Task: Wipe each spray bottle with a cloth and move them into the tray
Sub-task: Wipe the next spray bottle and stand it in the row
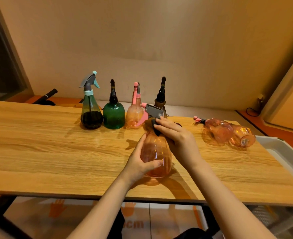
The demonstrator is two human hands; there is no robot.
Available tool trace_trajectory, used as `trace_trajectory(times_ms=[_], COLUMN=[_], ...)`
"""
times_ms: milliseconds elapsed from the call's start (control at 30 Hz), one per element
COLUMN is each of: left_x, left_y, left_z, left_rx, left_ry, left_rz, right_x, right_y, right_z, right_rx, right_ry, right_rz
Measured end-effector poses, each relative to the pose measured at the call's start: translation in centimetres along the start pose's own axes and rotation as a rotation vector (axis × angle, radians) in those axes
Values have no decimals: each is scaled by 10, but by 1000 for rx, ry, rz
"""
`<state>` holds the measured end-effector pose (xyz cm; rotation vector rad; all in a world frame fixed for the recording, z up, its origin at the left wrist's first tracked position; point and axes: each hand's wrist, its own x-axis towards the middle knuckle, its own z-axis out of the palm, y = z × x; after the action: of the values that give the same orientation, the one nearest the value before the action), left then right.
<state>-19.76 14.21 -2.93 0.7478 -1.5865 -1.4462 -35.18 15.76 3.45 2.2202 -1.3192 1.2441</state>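
Holding the work over the wooden surface (56, 152), you have the white tray (283, 152) well off beyond your right hand, at the surface's far right edge, with only part of it in view. Four upright bottles stand in a row ahead of your hands: a teal-capped dark bottle (91, 111), a green ribbed bottle (114, 116), a pink-trigger bottle (133, 114) and a brown bottle (161, 99) partly hidden behind the one you hold. Two orange bottles (228, 131) lie on their sides between your right hand and the tray, touching each other.

Your left hand (140, 161) curls around the belly of the orange spray bottle (157, 152), thumb across its front, keeping it tilted above the surface. Your right hand (175, 135) presses a dark cloth (155, 125) onto the bottle's neck just below the grey and pink trigger, fingers curled over the cloth.

Watch the risks from here. The smooth, round belly could probably slip or turn in your left hand if you rub hard. The trigger points at the row ahead, so a wide wiping stroke could topple the pink-trigger bottle nearest it. Rubbing over the trigger may squeeze it, though I cannot tell whether the bottle holds liquid.
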Motion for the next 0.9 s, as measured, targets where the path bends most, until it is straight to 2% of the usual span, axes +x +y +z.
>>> trace_trajectory(times_ms=[100,233,433,600,767,900], left_x=[0,0,3,1,1,0], left_y=[1,2,-4,-1,2,3], left_z=[0,0,-5,-4,-1,-4], left_rx=[-53,-51,33,-128,-56,-98], left_ry=[-20,-77,-74,-136,-113,-84], left_rz=[2,-2,1,-25,16,24], right_x=[-11,-22,-17,-27,-26,-22], right_y=[13,17,4,7,-3,2], right_z=[-3,-10,1,9,12,12], right_rx=[-28,31,111,208,264,326], right_ry=[19,128,200,288,262,202], right_rz=[15,150,146,232,266,320])
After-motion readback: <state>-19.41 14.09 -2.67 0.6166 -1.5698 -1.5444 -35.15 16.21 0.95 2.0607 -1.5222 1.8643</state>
